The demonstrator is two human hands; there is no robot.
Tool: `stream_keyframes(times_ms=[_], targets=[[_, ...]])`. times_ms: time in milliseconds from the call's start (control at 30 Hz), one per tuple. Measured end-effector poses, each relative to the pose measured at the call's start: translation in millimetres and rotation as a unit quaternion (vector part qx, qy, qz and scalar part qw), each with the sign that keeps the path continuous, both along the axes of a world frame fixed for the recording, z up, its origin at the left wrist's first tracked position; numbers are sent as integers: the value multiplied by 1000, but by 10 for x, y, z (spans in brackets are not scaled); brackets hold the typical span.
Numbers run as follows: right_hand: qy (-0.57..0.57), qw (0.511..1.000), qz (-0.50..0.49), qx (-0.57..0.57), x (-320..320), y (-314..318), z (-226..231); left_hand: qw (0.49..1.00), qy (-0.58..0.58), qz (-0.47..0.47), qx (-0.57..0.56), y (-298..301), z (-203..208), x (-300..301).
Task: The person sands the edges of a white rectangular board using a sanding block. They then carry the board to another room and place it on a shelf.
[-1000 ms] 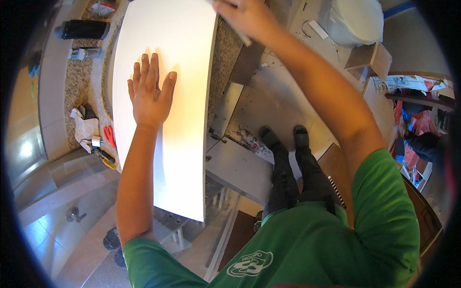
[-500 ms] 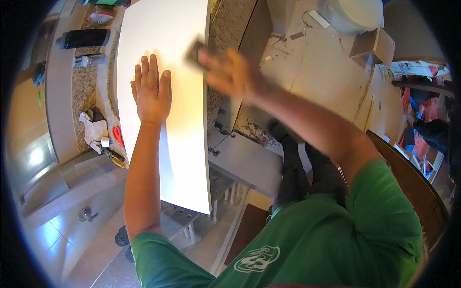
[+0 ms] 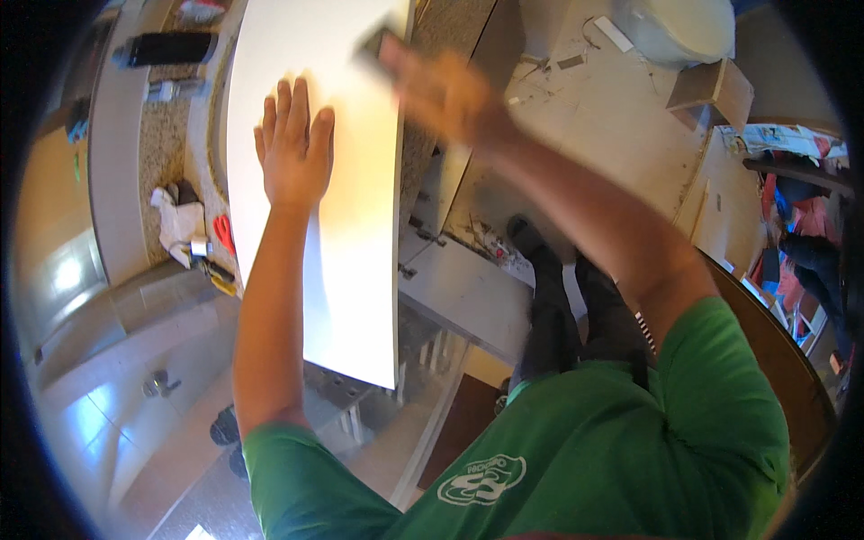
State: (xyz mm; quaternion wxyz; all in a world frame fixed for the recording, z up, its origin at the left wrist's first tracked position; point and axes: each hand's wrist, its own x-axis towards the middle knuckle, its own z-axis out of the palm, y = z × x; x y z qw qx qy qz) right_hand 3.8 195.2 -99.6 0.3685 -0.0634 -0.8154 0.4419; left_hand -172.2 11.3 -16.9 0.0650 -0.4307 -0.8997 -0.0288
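Observation:
A long white board (image 3: 355, 261) lies across a speckled stone counter (image 3: 162, 144) and juts out over an open drawer. My left hand (image 3: 292, 148) rests flat on the board near its far half, fingers spread, palm down. My right hand (image 3: 441, 85) is blurred with motion at the board's right edge and grips a small dark block (image 3: 376, 43), which touches the board's surface near the top right corner.
A black cylinder (image 3: 166, 47), a white rag (image 3: 180, 225) and red-handled pliers (image 3: 223, 234) lie on the counter to the left. My black shoes (image 3: 558, 270) stand on a dusty floor. A cardboard box (image 3: 715, 90) and a white toilet (image 3: 675, 27) stand at the back right.
My right hand with the dark block swept down the board's right side toward me, then back up toward the far right corner. My left hand stayed pressed flat on the board.

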Motion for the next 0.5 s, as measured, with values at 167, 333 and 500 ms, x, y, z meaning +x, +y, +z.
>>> stream_keyframes(times_ms=[167,333,500], targets=[[-112,989,-3,94,121,-111,259,1000,6,1,1,-49,-66,-40],[-140,903,404,-31,1569,-1780,461,999,34,-2,26,-39,-79,-58],[-181,800,568,-64,1975,-1767,283,998,-12,40,-55,-2,39,-29]])
